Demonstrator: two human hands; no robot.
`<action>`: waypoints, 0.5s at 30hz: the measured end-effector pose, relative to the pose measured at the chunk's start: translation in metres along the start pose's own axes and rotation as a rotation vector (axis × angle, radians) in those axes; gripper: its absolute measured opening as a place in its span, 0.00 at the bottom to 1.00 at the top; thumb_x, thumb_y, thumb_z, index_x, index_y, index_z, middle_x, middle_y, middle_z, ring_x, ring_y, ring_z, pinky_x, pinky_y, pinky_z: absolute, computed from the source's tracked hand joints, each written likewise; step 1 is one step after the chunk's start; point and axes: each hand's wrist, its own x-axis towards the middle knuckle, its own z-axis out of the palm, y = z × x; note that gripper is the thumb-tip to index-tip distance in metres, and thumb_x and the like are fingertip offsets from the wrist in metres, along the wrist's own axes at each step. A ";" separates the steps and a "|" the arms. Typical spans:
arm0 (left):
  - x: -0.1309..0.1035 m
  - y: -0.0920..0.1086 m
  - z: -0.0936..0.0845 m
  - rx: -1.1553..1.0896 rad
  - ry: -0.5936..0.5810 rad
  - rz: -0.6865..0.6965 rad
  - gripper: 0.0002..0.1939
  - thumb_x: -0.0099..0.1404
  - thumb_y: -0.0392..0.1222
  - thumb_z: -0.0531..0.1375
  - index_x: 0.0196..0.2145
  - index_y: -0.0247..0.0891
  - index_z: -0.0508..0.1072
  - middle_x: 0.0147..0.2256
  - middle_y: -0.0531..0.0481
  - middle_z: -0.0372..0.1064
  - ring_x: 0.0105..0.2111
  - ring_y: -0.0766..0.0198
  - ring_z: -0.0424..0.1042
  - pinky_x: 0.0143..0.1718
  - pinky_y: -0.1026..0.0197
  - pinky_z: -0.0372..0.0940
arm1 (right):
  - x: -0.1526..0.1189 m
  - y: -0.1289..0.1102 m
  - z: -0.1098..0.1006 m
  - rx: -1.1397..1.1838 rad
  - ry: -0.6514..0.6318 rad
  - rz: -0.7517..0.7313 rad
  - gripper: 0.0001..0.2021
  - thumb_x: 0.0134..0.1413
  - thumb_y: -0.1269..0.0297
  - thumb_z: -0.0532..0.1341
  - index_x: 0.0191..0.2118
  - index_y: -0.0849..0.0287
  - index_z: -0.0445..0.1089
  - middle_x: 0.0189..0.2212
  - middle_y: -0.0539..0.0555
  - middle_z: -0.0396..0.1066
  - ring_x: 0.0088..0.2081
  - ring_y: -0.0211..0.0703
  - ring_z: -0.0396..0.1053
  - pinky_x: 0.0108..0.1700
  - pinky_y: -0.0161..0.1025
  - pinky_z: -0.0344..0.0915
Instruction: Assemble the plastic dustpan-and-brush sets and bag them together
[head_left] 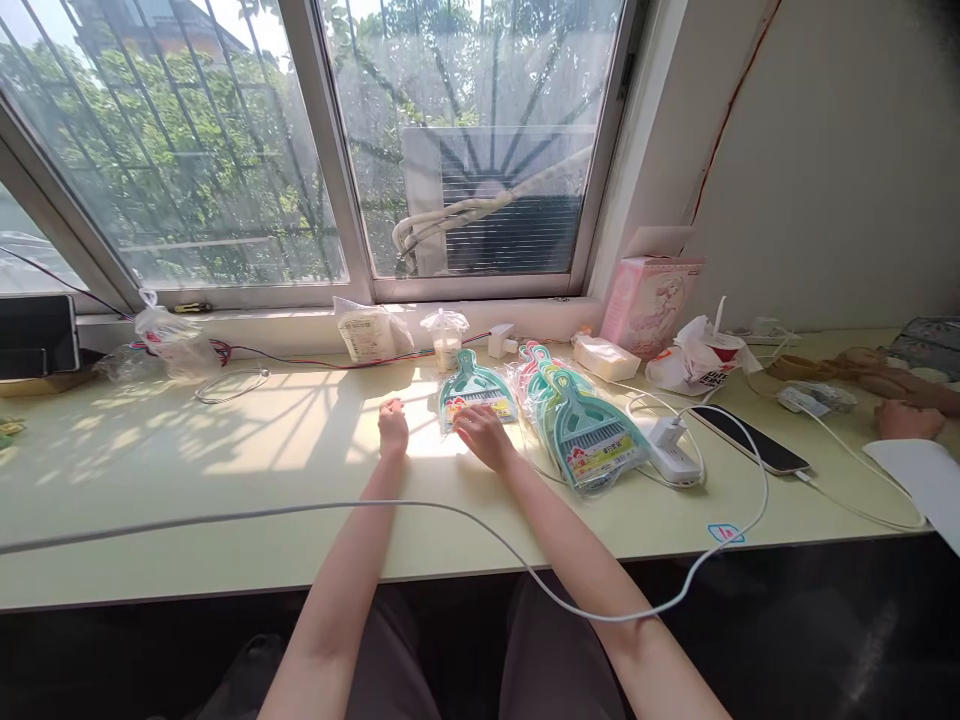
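**One wrapped dustpan set (pixel 459 378) by the right hand (pixel 482 435), more in a pile (pixel 541 390) beside it**

On a pale, sunlit tabletop (pixel 300 560) below a window, a teal dustpan and brush set lies flat, handle pointing towards the window. Clear plastic covers it, with the brush and a printed label already inside. Whether its bag is sealed cannot be told.

The right hand's fingers curl over the set's lower edge; its grip is partly closed, but whether it pinches the plastic or only rests there is unclear. The left hand (pixel 393 428) is near the set's left side, its grip loosely curled; nothing can be seen in it, though its inner side is hidden.

The pile lies just to the right, overlapping sets with teal, green and pink edges. Those that can be made out look packed too; their number cannot be told. Only the one set lies apart from them.

Beyond the pile are a white power strip (pixel 676 464) and a dark phone (pixel 750 440).
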 end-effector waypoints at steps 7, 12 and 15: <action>-0.003 0.004 0.007 -0.037 0.019 -0.131 0.11 0.67 0.42 0.49 0.38 0.39 0.70 0.43 0.40 0.74 0.36 0.59 0.73 0.35 0.57 0.69 | 0.001 -0.001 -0.002 -0.010 -0.015 0.013 0.09 0.61 0.78 0.58 0.39 0.58 0.73 0.44 0.57 0.76 0.48 0.49 0.69 0.50 0.45 0.60; -0.011 0.010 0.008 -0.057 -0.013 -0.109 0.10 0.65 0.40 0.51 0.37 0.39 0.71 0.42 0.40 0.74 0.36 0.60 0.74 0.34 0.59 0.70 | 0.002 -0.001 0.000 -0.028 -0.023 0.008 0.08 0.63 0.75 0.58 0.37 0.57 0.72 0.39 0.56 0.75 0.45 0.48 0.69 0.48 0.43 0.59; -0.014 0.012 0.008 -0.059 -0.026 -0.084 0.10 0.65 0.39 0.51 0.37 0.38 0.72 0.41 0.40 0.74 0.38 0.59 0.74 0.36 0.58 0.70 | 0.001 -0.001 0.001 -0.049 -0.031 0.007 0.08 0.63 0.75 0.57 0.36 0.57 0.72 0.37 0.55 0.75 0.44 0.47 0.69 0.47 0.42 0.58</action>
